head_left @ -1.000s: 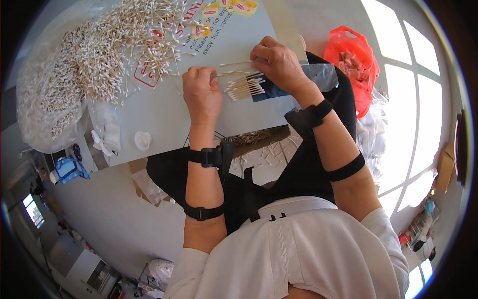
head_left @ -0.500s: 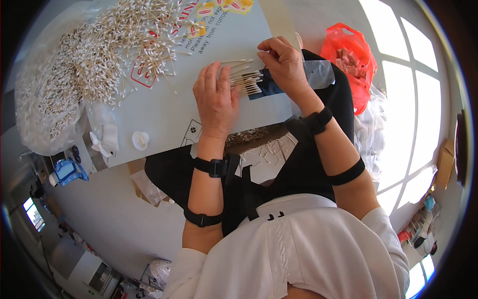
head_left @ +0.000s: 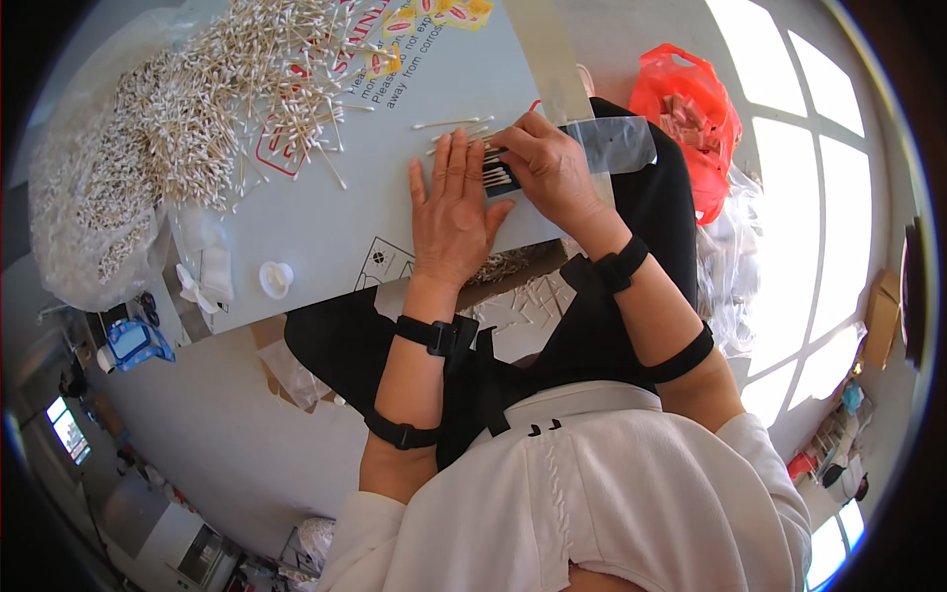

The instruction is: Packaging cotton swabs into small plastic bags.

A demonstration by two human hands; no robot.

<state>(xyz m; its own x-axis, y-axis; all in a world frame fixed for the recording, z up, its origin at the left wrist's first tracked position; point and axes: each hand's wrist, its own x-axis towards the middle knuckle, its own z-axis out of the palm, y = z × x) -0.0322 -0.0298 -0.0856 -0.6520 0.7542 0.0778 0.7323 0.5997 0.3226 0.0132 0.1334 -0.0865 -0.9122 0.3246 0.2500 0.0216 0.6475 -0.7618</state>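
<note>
A row of cotton swabs (head_left: 496, 178) lies side by side on the table near its right edge, over a dark strip at the mouth of a clear plastic bag (head_left: 619, 145). My left hand (head_left: 454, 212) lies flat over the left part of the row, fingers stretched out, hiding most of the sticks. From the right, my right hand (head_left: 554, 173) reaches to the swab tips with its fingers pinched together. What is between those fingertips is hidden. Just beyond my left fingers lies a loose cotton swab (head_left: 446, 123).
A big heap of cotton swabs (head_left: 187, 109) spills from a clear bag at the far left of the table (head_left: 326, 227). Nearby are a small white cap (head_left: 276, 279) and yellow packets (head_left: 464, 12). A red plastic bag (head_left: 691, 118) stands beyond my right knee.
My right hand has moved left and down onto the swab tips. My left hand has shifted slightly right and flattened over the row.
</note>
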